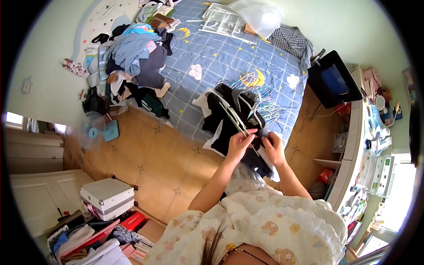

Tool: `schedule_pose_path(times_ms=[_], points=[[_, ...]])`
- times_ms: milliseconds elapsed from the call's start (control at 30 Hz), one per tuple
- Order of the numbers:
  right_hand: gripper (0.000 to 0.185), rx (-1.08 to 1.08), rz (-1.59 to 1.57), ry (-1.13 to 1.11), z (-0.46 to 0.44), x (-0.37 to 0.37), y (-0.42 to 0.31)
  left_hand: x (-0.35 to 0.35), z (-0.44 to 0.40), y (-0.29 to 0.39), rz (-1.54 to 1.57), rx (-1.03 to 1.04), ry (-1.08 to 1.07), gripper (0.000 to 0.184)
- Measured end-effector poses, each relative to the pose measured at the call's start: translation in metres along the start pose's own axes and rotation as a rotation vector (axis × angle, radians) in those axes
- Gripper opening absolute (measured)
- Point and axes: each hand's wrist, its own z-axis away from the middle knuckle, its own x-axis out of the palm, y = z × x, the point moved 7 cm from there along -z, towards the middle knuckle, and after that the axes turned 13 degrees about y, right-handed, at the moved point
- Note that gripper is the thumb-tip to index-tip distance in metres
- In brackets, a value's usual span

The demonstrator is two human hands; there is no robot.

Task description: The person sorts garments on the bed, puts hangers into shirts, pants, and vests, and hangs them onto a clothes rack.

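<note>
My left hand (pixel 240 144) is closed around pale hangers (pixel 232 115) that slant across a black garment (pixel 213 115). My right hand (pixel 274 149) pinches the garment's edge near a striped grey trim (pixel 261 120), close beside the left. The black garment has white parts and drapes over the bed's near edge, in front of my body. Just beyond it, a tangled heap of thin blue and white wire hangers (pixel 270 105) lies on the blue checked bedspread (pixel 185 90). The fingertips are partly hidden by the cloth.
A big pile of clothes (pixel 137 57) covers the bed's left side and spills toward the floor. White racks (pixel 223 21) and a checked cloth (pixel 289 39) lie at the back. A monitor (pixel 334 79) stands right, a fan (pixel 92 131) left. A silver suitcase (pixel 107 196) sits lower left.
</note>
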Motion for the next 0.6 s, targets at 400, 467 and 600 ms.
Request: schedule_pose_path(times_ms=[400, 467, 600], points=[[0.016, -0.157, -0.148, -0.248, 0.133, 0.043, -0.075, -0.072, 0.128, 0.076, 0.097, 0.222, 0.086, 0.022], [0.016, -0.175, -0.163, -0.311, 0.149, 0.060, -0.085, -0.094, 0.145, 0.083, 0.101, 0.282, 0.153, 0.024], [0.016, -0.228, -0.184, -0.445, 0.185, 0.101, -0.105, -0.139, 0.183, 0.104, 0.097, 0.323, 0.273, 0.025]])
